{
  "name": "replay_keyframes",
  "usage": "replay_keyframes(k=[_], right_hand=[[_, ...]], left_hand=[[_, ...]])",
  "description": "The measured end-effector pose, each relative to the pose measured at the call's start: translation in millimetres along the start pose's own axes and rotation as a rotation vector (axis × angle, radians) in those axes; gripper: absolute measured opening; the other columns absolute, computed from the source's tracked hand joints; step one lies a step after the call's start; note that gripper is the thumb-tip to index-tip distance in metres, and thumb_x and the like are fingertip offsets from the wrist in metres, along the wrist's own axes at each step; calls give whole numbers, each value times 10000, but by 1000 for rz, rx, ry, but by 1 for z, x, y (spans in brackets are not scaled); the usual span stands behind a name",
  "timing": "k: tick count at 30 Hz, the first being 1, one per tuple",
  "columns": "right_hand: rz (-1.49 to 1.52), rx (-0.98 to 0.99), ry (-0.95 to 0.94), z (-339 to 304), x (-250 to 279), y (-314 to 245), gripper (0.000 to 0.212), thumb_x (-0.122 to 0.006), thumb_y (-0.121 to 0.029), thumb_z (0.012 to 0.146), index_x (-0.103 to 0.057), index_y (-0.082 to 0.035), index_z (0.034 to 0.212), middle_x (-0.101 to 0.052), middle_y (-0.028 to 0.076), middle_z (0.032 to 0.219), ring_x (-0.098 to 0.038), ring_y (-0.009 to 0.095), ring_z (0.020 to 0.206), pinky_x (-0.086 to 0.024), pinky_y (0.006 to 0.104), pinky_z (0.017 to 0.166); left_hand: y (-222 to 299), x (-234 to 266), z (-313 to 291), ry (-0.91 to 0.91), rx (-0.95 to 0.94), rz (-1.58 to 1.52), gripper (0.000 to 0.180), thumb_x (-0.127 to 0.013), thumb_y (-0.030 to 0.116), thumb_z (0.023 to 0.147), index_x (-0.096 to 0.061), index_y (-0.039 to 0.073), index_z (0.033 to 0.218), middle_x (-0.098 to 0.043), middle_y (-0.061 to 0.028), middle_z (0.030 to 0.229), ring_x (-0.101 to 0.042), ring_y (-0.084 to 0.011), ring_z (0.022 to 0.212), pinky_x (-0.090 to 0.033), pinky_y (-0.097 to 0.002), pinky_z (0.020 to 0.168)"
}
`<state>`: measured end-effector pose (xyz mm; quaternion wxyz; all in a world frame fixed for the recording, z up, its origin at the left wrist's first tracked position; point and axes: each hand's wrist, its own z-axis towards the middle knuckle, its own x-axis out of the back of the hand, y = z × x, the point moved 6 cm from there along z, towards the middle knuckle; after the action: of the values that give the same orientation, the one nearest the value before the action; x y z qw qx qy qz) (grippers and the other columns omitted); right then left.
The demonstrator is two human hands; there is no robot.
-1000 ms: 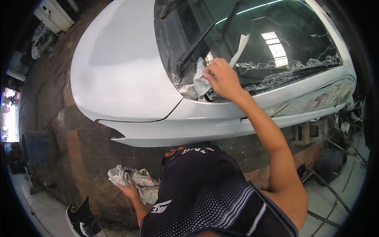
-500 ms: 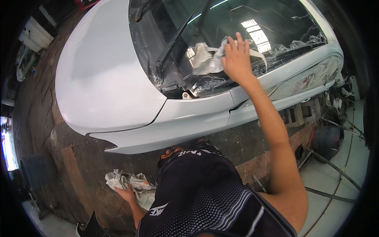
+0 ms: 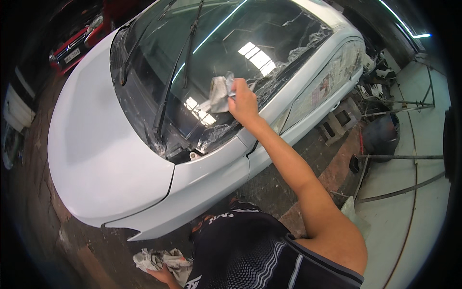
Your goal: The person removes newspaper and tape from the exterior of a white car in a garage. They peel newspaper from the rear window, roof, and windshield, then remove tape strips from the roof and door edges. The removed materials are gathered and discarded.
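Over the windshield (image 3: pixel 211 48) of a pale grey-white car, my right hand (image 3: pixel 244 103) is closed on a crumpled piece of masking paper (image 3: pixel 219 95) with a bit of clear plastic. Low at the left, my left hand (image 3: pixel 163 274) grips a larger wad of crumpled newspaper (image 3: pixel 152 260) beside my body; its fingers are partly hidden behind the paper. Torn clear film (image 3: pixel 308 42) clings along the windshield's near edge. Black wiper arms (image 3: pixel 166 103) stand across the glass. Newspaper (image 3: pixel 323 89) still covers the side window.
The car's bare hood (image 3: pixel 96 139) and fender lie in front of me to the left. A red car (image 3: pixel 77 48) stands at the far left. To the right are a hollow concrete block (image 3: pixel 340 124), a dark drum (image 3: pixel 380 136) and a metal-bar stand (image 3: pixel 399 157).
My right hand has closed from spread fingers around the masking paper, and the paper is more bunched. The view has turned, bringing the red car into sight. My left hand keeps its newspaper.
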<state>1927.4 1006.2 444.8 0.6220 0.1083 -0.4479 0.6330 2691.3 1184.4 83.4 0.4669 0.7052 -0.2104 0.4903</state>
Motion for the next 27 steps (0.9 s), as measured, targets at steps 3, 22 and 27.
replay_keyframes(k=[3, 22, 27], right_hand=[[-52, -91, 191, -12, 45, -2, 600, -654, 3, 784, -443, -15, 1345, -593, 220, 1244, -640, 439, 1017, -512, 468, 892], [644, -889, 493, -288, 189, 88, 548, -470, 88, 832, -496, 63, 1379, -690, 152, 1088, -690, 210, 950, -558, 343, 874], [793, -918, 433, -332, 192, 130, 592, -434, 124, 836, -452, 58, 1423, -678, 196, 1197, -685, 236, 1066, -554, 359, 927]], left_hand=[[4, -8, 2, -6, -2, 64, 1036, -859, 129, 652, -302, -86, 1498, -433, -287, 1481, -420, -387, 1380, -327, -447, 1141], [138, 51, 11, -392, -689, 89, 837, -698, 519, 890, -444, -61, 1437, -545, -297, 1364, -523, -406, 1256, -363, -463, 1111], [123, 49, -26, -85, -1089, 548, 948, -686, 662, 827, -513, -94, 1371, -631, -310, 1204, -617, -400, 1102, -443, -458, 1036]])
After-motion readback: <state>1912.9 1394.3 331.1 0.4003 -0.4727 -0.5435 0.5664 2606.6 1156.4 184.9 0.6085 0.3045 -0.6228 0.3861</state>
